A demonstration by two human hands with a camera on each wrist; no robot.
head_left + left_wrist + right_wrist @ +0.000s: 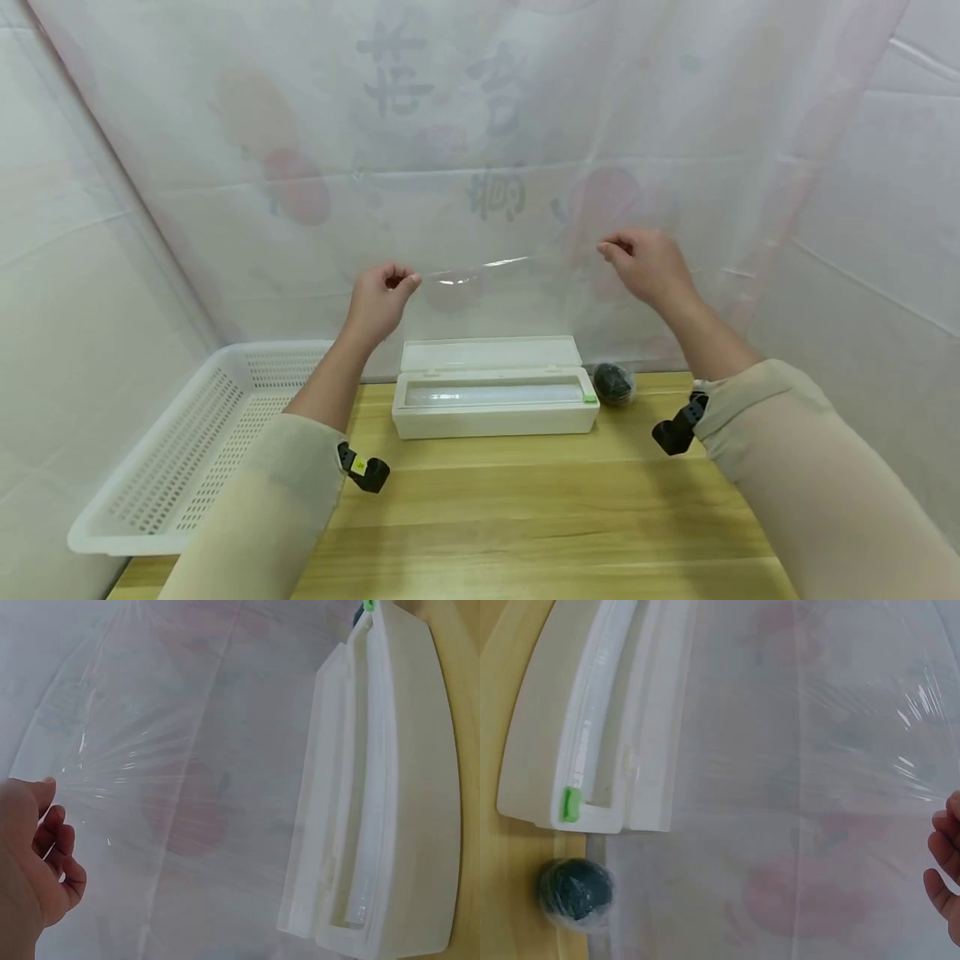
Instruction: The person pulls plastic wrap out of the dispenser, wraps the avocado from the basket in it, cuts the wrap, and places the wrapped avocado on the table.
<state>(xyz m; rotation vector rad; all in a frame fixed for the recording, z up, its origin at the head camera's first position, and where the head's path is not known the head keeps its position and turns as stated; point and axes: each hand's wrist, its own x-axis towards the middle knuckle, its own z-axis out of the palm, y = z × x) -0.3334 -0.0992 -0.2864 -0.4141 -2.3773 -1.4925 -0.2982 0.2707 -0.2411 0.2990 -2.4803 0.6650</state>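
My left hand (380, 302) pinches one corner of a clear sheet of cling film (480, 275) between thumb and fingers. My right hand (647, 265) pinches the other corner, held a little higher. Stretched between them, the film shows shiny creases fanning out from the left fingertips (49, 782) in the left wrist view. Below and between the hands stands a white cling film dispenser box (495, 422) with its lid (491, 354) tipped back. Inside lies the film roll (495, 395), and a green slider (589, 398) sits at the right end of the front edge.
A dark round thing wrapped in clear film (613, 384) stands right of the box. On the left is a white perforated basket (150, 467). The wooden table (540, 517) runs back to a pale printed curtain (465, 125), with white cloth at both sides.
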